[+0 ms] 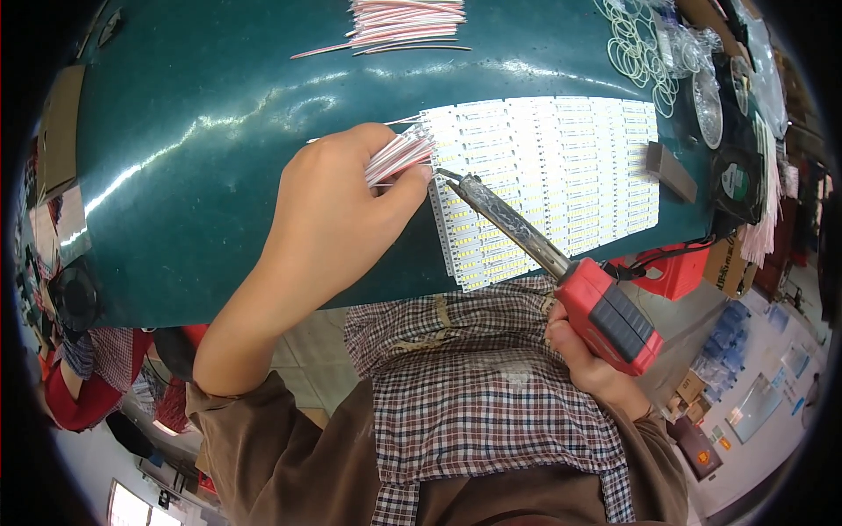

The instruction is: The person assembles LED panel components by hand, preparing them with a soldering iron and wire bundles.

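Observation:
My left hand [346, 188] is closed around a bundle of thin white and red wires [403, 156]. Its thumb and the wire ends are at the left edge of a white LED circuit board panel [544, 175], which carries rows of small yellow chips. In my right hand [583, 355] is a red and black soldering iron [605, 311], gripped by its handle. The iron slants up and left over the panel, its tip close to my left thumb and the board's edge. Whether the tip touches a wire is too small to tell.
More red and white wires [408, 22] lie at the green table's [202, 219] far side. A grey block [671, 173] sits at the panel's right edge. Beyond it are a black fan [737, 184] and coils of pale wire [633, 44]. Another person's red sleeve [74, 399] shows at the lower left.

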The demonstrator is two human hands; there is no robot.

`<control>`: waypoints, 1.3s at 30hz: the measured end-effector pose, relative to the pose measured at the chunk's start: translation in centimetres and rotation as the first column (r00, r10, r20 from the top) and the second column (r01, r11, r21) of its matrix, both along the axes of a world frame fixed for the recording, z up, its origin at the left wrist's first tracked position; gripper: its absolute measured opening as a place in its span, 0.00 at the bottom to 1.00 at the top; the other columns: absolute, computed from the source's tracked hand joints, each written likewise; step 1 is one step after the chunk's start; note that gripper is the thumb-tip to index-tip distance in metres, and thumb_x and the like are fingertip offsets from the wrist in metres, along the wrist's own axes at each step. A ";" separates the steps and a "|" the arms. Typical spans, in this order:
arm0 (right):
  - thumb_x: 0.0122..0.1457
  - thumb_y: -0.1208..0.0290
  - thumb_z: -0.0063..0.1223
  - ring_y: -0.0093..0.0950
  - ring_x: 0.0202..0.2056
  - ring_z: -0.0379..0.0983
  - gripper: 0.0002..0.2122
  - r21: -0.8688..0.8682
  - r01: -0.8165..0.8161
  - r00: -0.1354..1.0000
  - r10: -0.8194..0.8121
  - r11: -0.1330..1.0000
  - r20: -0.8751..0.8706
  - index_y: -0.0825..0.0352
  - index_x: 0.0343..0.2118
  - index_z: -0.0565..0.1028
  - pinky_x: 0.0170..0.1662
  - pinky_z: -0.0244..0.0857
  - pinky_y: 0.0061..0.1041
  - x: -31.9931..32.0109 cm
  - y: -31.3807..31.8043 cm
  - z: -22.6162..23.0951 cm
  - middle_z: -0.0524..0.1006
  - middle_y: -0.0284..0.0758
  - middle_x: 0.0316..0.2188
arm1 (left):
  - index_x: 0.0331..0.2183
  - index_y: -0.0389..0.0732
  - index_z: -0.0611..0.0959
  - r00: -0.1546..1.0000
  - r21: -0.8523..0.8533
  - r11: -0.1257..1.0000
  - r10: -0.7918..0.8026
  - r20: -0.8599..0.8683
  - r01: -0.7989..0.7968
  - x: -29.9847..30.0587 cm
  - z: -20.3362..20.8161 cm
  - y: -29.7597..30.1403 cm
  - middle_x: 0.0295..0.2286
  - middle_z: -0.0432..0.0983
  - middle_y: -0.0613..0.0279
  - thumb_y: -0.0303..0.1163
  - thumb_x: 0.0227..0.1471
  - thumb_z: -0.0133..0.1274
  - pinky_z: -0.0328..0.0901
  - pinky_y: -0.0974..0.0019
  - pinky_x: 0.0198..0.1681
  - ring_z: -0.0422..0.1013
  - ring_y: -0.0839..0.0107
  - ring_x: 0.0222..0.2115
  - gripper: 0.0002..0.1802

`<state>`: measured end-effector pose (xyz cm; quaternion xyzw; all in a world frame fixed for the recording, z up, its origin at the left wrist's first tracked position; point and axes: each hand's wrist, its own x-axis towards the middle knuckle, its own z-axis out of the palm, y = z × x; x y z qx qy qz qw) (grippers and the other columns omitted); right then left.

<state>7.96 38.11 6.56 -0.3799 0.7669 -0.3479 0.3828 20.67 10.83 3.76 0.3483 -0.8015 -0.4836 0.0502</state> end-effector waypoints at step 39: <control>0.51 0.78 0.62 0.32 0.22 0.74 0.10 -0.056 0.043 0.998 -0.045 0.997 -0.033 0.71 0.37 0.78 0.25 0.66 0.26 0.2 1.0 0.0 0.77 0.38 0.27 | 0.30 0.32 0.82 0.999 0.014 0.998 -0.054 -0.001 0.054 0.2 0.0 -0.7 0.20 0.78 0.52 0.32 0.50 0.54 0.68 0.61 0.27 0.75 0.59 0.20 0.11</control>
